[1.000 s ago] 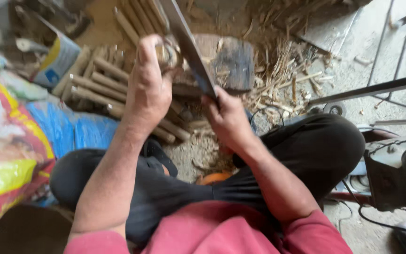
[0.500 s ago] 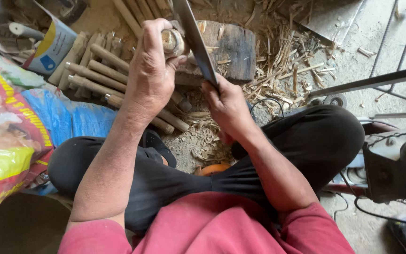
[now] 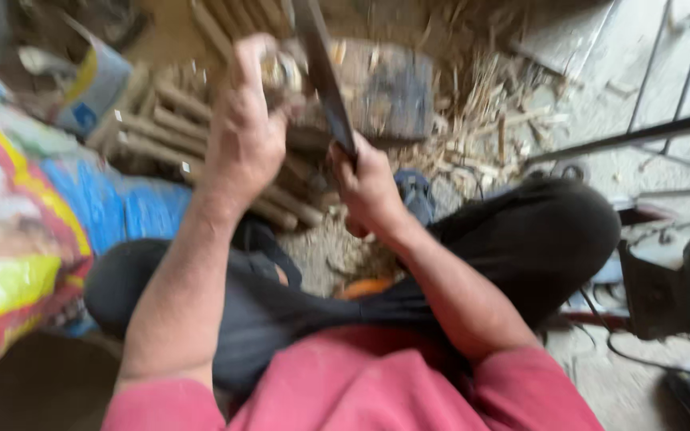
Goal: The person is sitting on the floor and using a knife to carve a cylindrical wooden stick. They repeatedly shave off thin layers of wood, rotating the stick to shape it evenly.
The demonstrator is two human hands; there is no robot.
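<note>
Head view, blurred by motion: my left hand [image 3: 245, 132] is fisted around a short pale wooden piece [image 3: 281, 70], fingers wrapped tight, holding it up over the dark wooden block [image 3: 389, 92]. My right hand [image 3: 369, 187] is closed on the handle of a long dark blade [image 3: 325, 68], which runs up and away from me and lies right against the wooden piece; whether the edge is actually biting into it I can't tell, too smeared. The piece looks light tan, roundish at the end, a stub of stick. Just beyond my left hand lies a row of similar cut sticks [image 3: 161, 132], side by side on the ground, and pale shavings and splinters [image 3: 481, 120] are scattered right of the block. At far left sits a crumpled plastic sack [image 3: 17, 255] in red, yellow and white, with a blue sheet [image 3: 121, 211] beside it. Upper left, a tilted cylindrical can [image 3: 93, 84], white with a yellow and blue label. My legs are crossed in black trousers [image 3: 537, 239], red shirt at the bottom edge.
</note>
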